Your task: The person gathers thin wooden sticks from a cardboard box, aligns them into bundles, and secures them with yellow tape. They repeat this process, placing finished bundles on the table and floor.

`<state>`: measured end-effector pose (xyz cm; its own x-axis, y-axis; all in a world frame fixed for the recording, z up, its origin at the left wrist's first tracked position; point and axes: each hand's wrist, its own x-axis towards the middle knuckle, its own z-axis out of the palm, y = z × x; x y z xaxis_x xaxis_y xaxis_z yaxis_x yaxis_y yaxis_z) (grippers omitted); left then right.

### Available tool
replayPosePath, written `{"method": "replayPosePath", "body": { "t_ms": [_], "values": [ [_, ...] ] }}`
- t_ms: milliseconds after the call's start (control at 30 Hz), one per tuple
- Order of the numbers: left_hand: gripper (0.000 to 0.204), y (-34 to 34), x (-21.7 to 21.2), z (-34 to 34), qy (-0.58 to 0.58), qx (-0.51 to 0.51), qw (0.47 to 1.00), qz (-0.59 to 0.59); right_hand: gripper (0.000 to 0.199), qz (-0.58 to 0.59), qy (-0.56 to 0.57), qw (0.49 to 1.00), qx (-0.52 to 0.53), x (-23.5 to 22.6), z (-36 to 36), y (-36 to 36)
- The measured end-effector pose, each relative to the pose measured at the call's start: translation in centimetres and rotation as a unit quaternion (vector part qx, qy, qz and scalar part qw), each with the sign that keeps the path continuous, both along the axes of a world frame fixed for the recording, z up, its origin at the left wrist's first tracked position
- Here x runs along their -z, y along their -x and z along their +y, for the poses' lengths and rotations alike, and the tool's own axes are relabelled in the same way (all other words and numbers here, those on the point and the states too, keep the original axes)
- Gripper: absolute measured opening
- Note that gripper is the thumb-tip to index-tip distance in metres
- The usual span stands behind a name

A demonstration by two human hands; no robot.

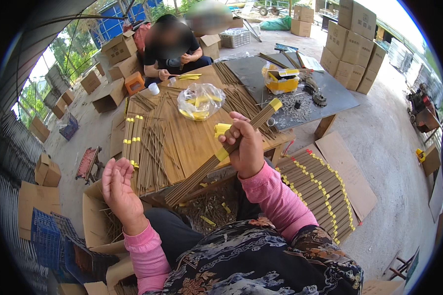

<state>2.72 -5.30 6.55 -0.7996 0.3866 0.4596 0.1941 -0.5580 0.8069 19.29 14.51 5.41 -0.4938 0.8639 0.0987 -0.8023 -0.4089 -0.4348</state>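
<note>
The right hand (245, 147) is shut tight on a long bundle of brown sticks (216, 160). The bundle has yellow bands and slants over the near edge of the tabletop (192, 140), one end up by the grey sheet (330, 91), the other end down low. A small yellow roll (221, 129) sits just by the fingers. The left hand (118, 184) is open, palm up, holding nothing, near the tabletop's left corner. Loose sticks (152, 147) lie on the wood. A clear bag (200, 101) with yellow bits lies farther back. More banded bundles (315, 191) lie on the floor to the right. Another person (172, 49) sits at the far end.
</note>
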Motion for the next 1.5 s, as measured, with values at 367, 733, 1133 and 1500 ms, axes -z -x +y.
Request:
{"method": "replayPosePath", "body": {
  "t_ms": [367, 733, 1133, 1500],
  "values": [
    [0.075, -5.5, 2.2, 3.2, -0.069, 0.117, 0.981, 0.135, 0.009, 0.155, 0.318, 0.912, -0.206, 2.6, -1.2, 5.3],
    [0.013, -1.0, -2.6, 2.2, -0.144, 0.05, 0.988, 0.021, 0.039, -0.13, -0.025, 0.804, -0.58, 4.6, -5.8, 1.9],
    [0.017, -0.9, -2.1, 3.3, 0.003, 0.238, 0.963, -0.131, 0.02, -0.262, -0.398, 0.76, -0.442, 2.9, -7.1, 7.1],
    [0.013, 1.3, -1.5, 4.1, -0.019, 0.237, 0.953, -0.188, 0.019, -0.28, -0.378, 0.759, -0.451, 3.4, -7.2, 6.9]
  ]
}}
